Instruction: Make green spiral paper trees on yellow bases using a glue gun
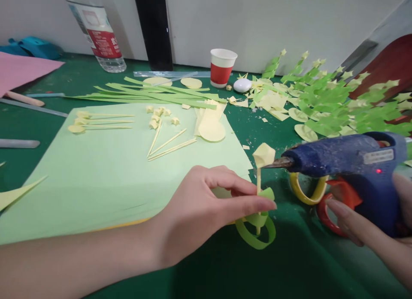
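The left hand point(206, 200) pinched the upright stick point(259, 179) below its star point(264, 155); the right hand point(375, 238) gripped the glue gun point(334, 155), nozzle point(280, 162) pointing left beneath the star.

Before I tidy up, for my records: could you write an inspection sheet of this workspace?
Surface: green table, partly covered by pale green paper.
Job things: glue gun, red light lit, tip at or just beside a yellow paper star on a stick; curled strip around the stick.
Clutter: yellow scraps, loose green strips.
Hands: left hand pinches the stick and curled strip; right hand holds the glue gun.
Cables: nothing seen.
Surroundings: bottle and paper cup near a pale wall.
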`<state>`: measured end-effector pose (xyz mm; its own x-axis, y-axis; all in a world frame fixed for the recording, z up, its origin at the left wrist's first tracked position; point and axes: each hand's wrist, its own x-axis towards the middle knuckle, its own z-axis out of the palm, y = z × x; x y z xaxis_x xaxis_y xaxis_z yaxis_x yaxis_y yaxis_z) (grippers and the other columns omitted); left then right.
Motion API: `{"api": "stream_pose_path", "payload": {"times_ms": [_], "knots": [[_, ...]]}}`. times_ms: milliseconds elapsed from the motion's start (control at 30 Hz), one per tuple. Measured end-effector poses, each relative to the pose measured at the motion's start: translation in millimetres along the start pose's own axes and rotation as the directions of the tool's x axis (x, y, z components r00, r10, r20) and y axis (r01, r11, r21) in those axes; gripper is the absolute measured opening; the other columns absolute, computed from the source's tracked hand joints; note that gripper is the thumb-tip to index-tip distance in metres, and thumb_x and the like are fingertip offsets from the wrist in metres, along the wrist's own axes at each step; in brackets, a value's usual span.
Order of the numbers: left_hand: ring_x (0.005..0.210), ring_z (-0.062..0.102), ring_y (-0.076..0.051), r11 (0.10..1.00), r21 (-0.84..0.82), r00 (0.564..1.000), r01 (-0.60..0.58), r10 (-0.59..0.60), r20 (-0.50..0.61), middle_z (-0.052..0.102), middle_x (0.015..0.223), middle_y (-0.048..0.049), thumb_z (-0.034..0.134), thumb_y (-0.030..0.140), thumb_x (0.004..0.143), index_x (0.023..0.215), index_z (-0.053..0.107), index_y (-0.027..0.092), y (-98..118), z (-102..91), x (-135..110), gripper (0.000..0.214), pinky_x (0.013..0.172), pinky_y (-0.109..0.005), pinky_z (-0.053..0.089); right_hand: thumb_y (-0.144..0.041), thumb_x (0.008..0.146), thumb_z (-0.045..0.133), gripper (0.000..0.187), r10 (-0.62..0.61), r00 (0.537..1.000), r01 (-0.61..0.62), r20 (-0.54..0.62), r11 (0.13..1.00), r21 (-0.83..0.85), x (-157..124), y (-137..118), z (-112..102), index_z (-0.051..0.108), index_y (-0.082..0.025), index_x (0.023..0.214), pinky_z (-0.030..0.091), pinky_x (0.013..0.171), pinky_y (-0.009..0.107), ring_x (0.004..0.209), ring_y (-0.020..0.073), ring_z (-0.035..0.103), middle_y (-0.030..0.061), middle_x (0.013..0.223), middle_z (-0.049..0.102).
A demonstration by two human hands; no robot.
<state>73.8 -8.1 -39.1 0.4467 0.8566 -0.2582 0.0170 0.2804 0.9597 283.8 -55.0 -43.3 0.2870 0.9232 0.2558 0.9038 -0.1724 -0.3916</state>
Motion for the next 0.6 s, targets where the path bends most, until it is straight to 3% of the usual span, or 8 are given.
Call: {"api": "stream_pose_path", "payload": {"times_ms": [400,600], "knots": [[0.055,0.048,-0.006,1.0,-0.006,1.0,0.014,-0.014,-0.008,0.052,0.058,0.0046,0.07,0.022,0.062,0.053,0.067,0.019,1.7,-0.8,1.2,0.01,0.046,-0.013,0.037,-0.053,0.061,0.051,0.03,0.067,0.998,-0.067,-0.003,0.997,0.031,-1.7,-2.7,-0.5,0.039,-0.025,0.062,0.029,0.04,0.028,0.04,0.0144,0.036,-0.0024,0.044,0.042],[0.056,0.047,-0.006,1.0,0.007,1.0,-0.01,0.01,-0.008,0.053,0.059,0.0043,0.069,0.024,0.064,0.054,0.067,0.019,-0.1,-1.7,1.4,0.012,0.048,-0.015,0.038,-0.055,0.064,0.049,0.031,-0.008,1.0,0.008,-0.016,1.0,-0.011,-1.2,2.8,-0.1,0.04,-0.025,0.066,0.033,0.04,0.029,0.041,0.0148,0.039,-0.0016,0.049,0.046]]}}
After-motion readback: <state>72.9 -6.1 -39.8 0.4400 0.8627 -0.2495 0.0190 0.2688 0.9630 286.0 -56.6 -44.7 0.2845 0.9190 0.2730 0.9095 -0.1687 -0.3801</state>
